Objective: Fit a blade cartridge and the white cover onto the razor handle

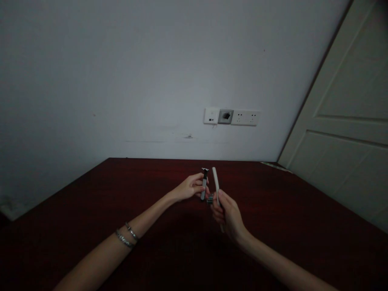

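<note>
My left hand (194,186), with two silver bracelets on its forearm, is closed on what looks like a razor (204,186). It has a grey handle, a dark neck and a thin crosswise head at the top, and is held nearly upright. My right hand (229,212) grips a long, slim white stick (216,180), tilted slightly, its lower end showing beneath the fingers. The stick's exact kind cannot be made out. Between the two hands is a small greenish-grey object (209,198), partly hidden by my right fingers; whether it lies on the table or is held is unclear.
The dark red table (145,173) reaches back to a pale wall (151,81). Wall sockets (245,117) sit above its far edge. A panelled white door (348,153) leans into view on the right, with a thin light strip (275,166) near the table's back right corner.
</note>
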